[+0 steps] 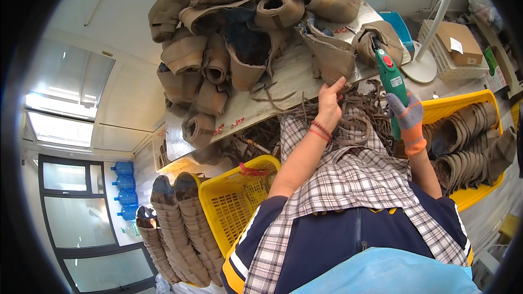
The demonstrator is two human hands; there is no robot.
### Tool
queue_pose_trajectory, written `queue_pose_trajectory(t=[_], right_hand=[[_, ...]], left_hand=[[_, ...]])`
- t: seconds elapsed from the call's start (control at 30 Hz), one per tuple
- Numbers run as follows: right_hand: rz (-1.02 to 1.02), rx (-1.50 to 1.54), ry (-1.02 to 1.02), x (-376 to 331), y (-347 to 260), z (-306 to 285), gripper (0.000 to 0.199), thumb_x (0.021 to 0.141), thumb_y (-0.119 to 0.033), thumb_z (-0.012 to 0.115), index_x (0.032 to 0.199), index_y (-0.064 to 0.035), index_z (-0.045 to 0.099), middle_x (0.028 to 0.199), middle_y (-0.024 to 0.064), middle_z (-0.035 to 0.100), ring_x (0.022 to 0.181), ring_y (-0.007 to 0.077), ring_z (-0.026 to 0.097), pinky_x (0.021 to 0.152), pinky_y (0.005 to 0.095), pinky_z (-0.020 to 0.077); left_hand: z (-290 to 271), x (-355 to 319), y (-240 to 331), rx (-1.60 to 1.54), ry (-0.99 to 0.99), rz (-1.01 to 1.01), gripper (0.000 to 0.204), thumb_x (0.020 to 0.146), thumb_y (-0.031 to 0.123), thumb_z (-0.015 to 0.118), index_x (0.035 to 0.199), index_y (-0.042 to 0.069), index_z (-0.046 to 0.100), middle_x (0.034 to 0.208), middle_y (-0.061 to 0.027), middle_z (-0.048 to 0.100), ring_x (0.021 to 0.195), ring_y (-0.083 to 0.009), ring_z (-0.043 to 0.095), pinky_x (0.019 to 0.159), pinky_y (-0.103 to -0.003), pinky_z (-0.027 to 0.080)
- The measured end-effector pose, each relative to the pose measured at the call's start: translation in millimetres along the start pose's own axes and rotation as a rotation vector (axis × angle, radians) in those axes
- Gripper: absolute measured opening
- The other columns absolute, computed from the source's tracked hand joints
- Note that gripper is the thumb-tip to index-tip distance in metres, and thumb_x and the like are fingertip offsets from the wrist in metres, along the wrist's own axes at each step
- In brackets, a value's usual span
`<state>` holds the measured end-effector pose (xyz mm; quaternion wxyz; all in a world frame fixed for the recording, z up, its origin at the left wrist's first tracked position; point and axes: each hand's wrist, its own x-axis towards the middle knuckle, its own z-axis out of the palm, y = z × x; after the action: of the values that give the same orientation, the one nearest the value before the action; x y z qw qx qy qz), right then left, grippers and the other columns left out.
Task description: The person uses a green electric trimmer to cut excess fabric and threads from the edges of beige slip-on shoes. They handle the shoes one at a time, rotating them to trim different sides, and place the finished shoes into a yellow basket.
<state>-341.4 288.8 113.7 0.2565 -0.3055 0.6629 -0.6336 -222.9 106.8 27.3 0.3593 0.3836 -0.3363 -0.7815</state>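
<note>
My gloved right hand (407, 118) is wrapped round a green electric cutter (390, 76) with a red button, held upright. The cutter's tip meets a rolled brown upper (388, 38) on the table's right side, and the exact contact is hard to make out. My bare left hand (330, 104) has its fingers closed at the lower edge of a tan fur-lined shoe upper (333, 54), near the table's front edge. Brown trimmed strips (376, 98) lie heaped on my plaid apron (348, 179), below both hands.
Many more uppers (248, 49) are piled on the table (283, 90). At my left stand a yellow basket (234, 201) and tall stacks of uppers (188, 223). Another yellow basket (463, 99), filled with nested uppers, is at my right. Beyond it are a fan stand (422, 68) and a cardboard box (460, 43).
</note>
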Motion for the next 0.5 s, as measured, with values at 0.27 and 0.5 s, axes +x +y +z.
queue_pose_trajectory(t=[0.27, 0.5], right_hand=[[0.003, -0.116, -0.041, 5, 12, 1, 0.039, 0.081, -0.032, 0.075, 0.1, -0.0009, 0.062, 0.069, 0.0012, 0.06, 0.057, 0.0077, 0.052, 0.052, 0.0244, 0.0423], [-0.153, -0.298, -0.104, 7, 16, 20, 0.046, 0.076, -0.035, 0.079, 0.101, -0.0015, 0.063, 0.077, 0.0087, 0.068, 0.066, 0.0149, 0.063, 0.061, 0.0289, 0.0498]], left_hand=[[-45, -9, 54, 0.055, -0.111, 0.612, 0.02, 0.087, 0.003, 0.061, 0.106, 0.006, 0.055, 0.1, -0.0007, 0.063, 0.08, -0.0073, 0.056, 0.068, -0.022, 0.047], [-94, -58, 146, -0.14, 0.136, 0.649, 0.029, 0.089, 0.012, 0.061, 0.115, 0.0, 0.057, 0.109, -0.0097, 0.064, 0.1, -0.0214, 0.06, 0.091, -0.036, 0.048]])
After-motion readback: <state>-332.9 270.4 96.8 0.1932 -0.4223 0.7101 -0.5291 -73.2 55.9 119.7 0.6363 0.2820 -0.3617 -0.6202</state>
